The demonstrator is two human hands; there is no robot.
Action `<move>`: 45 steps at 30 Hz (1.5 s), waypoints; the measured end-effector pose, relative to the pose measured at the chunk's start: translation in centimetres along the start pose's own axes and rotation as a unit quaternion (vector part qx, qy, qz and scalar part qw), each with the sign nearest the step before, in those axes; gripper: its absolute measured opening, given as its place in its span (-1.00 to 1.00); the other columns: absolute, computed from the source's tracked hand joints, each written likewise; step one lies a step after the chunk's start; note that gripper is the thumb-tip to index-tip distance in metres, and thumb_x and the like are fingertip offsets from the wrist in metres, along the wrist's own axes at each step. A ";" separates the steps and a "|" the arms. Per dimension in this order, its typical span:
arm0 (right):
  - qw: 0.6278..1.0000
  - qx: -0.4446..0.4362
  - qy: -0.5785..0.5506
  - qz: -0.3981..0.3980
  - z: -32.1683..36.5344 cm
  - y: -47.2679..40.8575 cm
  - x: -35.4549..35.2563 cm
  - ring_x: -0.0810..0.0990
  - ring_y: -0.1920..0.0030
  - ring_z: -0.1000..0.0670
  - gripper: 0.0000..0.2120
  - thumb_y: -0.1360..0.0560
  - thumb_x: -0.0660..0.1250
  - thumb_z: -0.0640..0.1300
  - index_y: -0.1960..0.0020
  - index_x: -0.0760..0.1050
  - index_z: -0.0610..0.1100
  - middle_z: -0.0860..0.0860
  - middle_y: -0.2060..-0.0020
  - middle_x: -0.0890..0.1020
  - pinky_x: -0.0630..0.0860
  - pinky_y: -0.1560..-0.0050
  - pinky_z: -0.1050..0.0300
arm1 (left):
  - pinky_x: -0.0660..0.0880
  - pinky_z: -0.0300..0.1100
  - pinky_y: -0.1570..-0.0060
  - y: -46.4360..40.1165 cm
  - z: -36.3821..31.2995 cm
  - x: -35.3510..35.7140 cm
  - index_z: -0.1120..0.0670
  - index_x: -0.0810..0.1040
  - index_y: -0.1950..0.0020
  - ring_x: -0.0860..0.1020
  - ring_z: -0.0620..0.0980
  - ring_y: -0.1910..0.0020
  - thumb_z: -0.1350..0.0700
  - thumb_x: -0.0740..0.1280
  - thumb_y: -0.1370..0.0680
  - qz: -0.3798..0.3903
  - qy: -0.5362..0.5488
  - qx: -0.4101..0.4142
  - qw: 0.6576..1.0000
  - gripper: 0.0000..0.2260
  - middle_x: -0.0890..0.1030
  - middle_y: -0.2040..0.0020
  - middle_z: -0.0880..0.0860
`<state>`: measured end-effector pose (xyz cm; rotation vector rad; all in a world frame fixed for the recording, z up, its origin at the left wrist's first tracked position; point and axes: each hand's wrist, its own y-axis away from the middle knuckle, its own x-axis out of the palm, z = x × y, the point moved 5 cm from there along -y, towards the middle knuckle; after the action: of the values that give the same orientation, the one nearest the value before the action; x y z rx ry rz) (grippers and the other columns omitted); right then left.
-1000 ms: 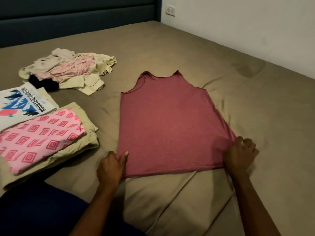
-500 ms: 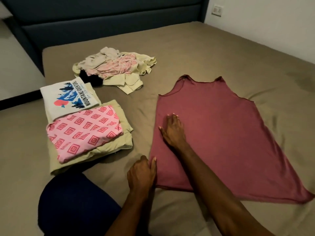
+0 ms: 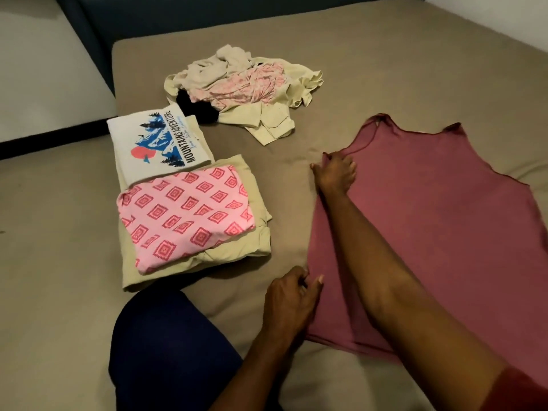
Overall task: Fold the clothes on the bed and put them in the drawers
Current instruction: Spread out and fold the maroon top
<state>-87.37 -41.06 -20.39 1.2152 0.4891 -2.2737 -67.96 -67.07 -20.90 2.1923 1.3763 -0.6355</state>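
Right hand (image 3: 335,173) pinches the maroon top (image 3: 439,232) at its left armhole; left hand (image 3: 292,295) grips the left hem corner. Garment stretches rightward, long axis running away from the person.

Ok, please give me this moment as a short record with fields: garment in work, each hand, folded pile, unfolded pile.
garment: maroon top, flat on bed
right hand: pinches the top's left edge, near the armhole
left hand: grips the same edge, near the hem
folded: pink patterned piece on beige one; printed tee behind
unfolded: heap farther back
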 end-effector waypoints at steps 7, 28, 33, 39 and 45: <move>0.983 0.065 -0.169 -0.018 -1.5 -2.6 -1.2 0.66 0.01 -0.12 -0.88 -0.56 0.41 -0.02 -0.03 0.65 -0.04 -0.04 0.00 0.70 0.61 0.04 0.03 | 0.42 -0.39 0.38 0.6 -1.6 -0.1 -0.02 0.60 0.05 0.56 -0.16 0.35 -0.03 0.53 -0.49 -0.002 0.131 0.003 0.991 -0.83 0.57 0.37 -0.11; 0.972 0.075 -0.211 -0.064 -21.1 -9.2 -15.0 0.61 -0.03 -0.09 -0.84 -0.61 0.35 -0.22 -0.15 0.61 -0.25 -0.16 -0.08 0.68 0.49 -0.04 0.20 | 0.60 -0.06 -0.03 7.0 -15.1 16.4 0.05 0.54 -0.31 0.65 0.11 -0.01 0.09 0.32 -0.58 0.069 0.005 0.125 0.990 -0.70 0.69 -0.09 0.08; 0.990 0.036 -0.113 -0.071 -20.5 -8.7 -15.3 0.55 0.10 -0.08 -0.82 -0.66 0.15 -0.25 -0.14 0.53 -0.17 -0.10 0.07 0.59 0.38 0.14 0.13 | 0.59 0.02 0.01 7.5 -16.4 18.3 0.06 0.47 -0.34 0.64 0.21 -0.01 0.13 0.29 -0.57 0.096 -0.038 0.117 0.988 -0.67 0.68 -0.06 0.14; 0.997 0.050 -0.031 -0.048 -21.0 -7.5 -15.0 0.54 0.06 -0.16 -0.72 -0.69 0.12 0.01 -0.22 0.39 -0.18 -0.12 0.04 0.55 0.56 0.05 -0.11 | 0.55 0.06 -0.01 8.3 -16.1 19.1 0.03 0.40 -0.36 0.62 0.26 -0.05 0.09 0.29 -0.58 0.137 -0.083 0.119 0.980 -0.66 0.65 -0.07 0.16; 1.000 0.005 -0.003 -0.017 -21.8 -4.1 -16.0 0.60 0.01 -0.27 -0.53 -0.60 0.20 0.15 -0.33 0.26 -0.17 -0.20 -0.06 0.58 0.62 0.00 -0.20 | 0.55 -0.03 -0.03 9.1 -15.9 19.0 -0.01 0.37 -0.40 0.61 0.17 -0.09 -0.08 0.44 -0.48 0.195 -0.063 0.164 0.965 -0.47 0.65 -0.09 0.11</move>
<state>-67.98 -21.86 -18.32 1.2124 0.4996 -2.3105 -50.14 -47.70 -18.75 2.5322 0.7814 -0.8806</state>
